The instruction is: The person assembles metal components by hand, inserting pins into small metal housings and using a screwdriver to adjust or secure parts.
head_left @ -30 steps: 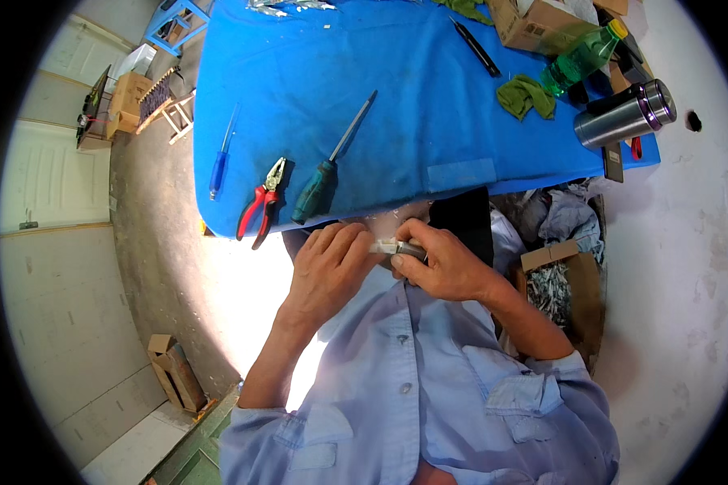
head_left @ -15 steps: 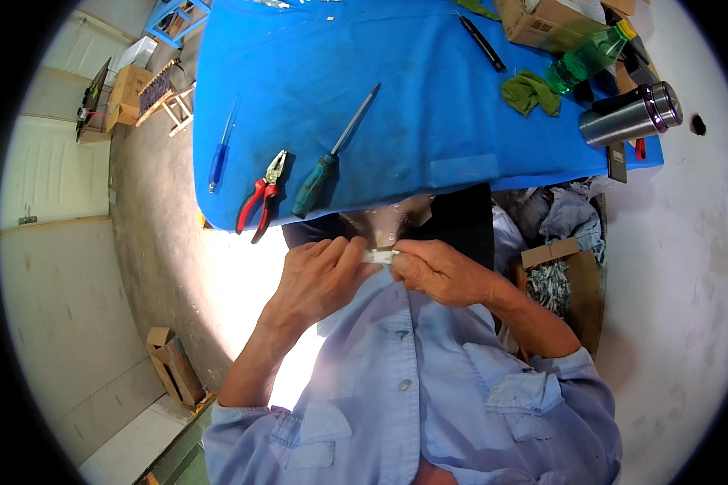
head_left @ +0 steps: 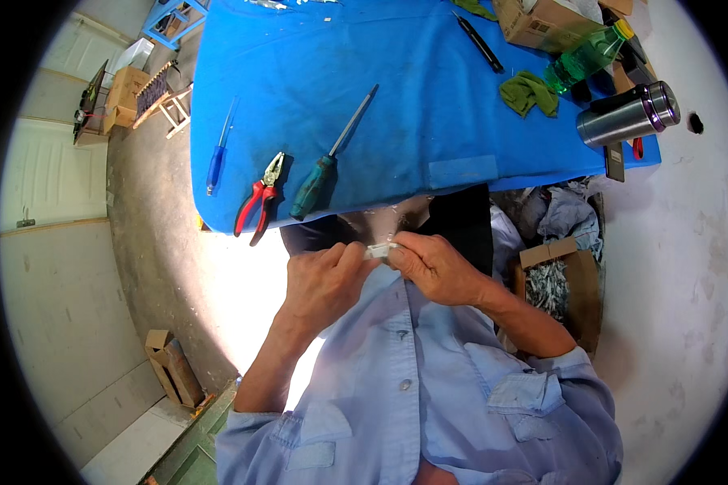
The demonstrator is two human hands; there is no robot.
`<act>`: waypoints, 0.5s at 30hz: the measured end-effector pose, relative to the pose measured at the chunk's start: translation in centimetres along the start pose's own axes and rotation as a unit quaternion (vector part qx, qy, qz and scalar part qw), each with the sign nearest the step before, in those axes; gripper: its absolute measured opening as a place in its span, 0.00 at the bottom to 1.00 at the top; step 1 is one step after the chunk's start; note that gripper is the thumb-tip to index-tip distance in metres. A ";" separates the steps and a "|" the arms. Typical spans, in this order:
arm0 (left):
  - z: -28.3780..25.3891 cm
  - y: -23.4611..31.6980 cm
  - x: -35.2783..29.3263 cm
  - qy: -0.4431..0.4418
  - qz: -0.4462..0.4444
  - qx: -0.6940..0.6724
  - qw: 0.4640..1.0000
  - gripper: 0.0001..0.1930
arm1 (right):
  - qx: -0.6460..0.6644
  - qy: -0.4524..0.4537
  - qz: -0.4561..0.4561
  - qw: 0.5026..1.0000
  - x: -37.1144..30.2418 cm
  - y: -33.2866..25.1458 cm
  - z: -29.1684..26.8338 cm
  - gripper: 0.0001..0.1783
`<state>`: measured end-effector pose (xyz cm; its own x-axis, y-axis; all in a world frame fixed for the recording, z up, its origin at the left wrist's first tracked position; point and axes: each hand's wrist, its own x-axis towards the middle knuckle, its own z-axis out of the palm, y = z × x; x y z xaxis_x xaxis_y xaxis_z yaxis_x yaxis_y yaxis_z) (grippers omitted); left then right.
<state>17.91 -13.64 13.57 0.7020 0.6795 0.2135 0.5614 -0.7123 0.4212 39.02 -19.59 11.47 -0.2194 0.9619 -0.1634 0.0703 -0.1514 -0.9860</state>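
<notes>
A small white part (head_left: 378,251), pale and probably plastic, sits pinched between both hands close to the person's chest, just off the near edge of the blue tabletop (head_left: 429,97) and at about 6 o'clock from the green-handled screwdriver (head_left: 328,160). It looks light and stiff, short enough that only its ends offer any purchase, and smooth enough that it could slip or spring away if squeezed unevenly; its fine detail is too small to make out. The sensible hold seems to be the one shown, fingertips on opposite ends, with the middle left bare. The left hand (head_left: 322,284) comes in from 7 o'clock, fingers curled and closed down, thumb and forefinger tips clamped on the part's left end. The right hand (head_left: 433,265) comes in from 4 o'clock, likewise drawn closed, its fingertips gripping the right end, so the two hands nearly meet with the part bridging them. Neither hand touches anything else. On the tabletop, well apart from the hands, red-handled pliers (head_left: 259,199) lie just beside the screwdriver at its 9 o'clock, and a blue pen-like tool (head_left: 218,153) lies farther out toward 10 o'clock. At about 1 o'clock from the hands a steel flask (head_left: 628,115) lies on its side near the table's right end, with a green cloth (head_left: 528,91) and a green bottle (head_left: 584,56) beyond it. A cardboard box of pale scraps (head_left: 560,279) stands on the floor at 3 o'clock.
</notes>
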 end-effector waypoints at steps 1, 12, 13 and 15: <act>0.1 0.1 -0.2 0.004 -0.012 0.002 1.000 0.11 | 0.007 0.006 -0.005 1.000 0.0 0.2 0.2 0.17; 1.3 1.6 -0.9 0.060 -0.073 -0.039 0.995 0.09 | 0.035 0.038 0.019 0.998 -0.1 0.3 1.2 0.17; 1.5 1.5 -0.9 0.058 -0.075 -0.045 0.994 0.09 | 0.039 0.037 0.017 0.998 -0.1 0.4 1.2 0.17; 1.8 1.5 -1.0 0.070 -0.075 -0.048 0.994 0.09 | 0.065 0.040 0.023 0.997 -0.1 0.3 1.4 0.17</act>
<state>18.85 -15.73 12.46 0.5427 0.7989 0.2593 0.6057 -0.5861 0.5381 37.75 -20.06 11.11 -0.1404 0.9676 -0.2100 -0.0489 -0.2187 -0.9746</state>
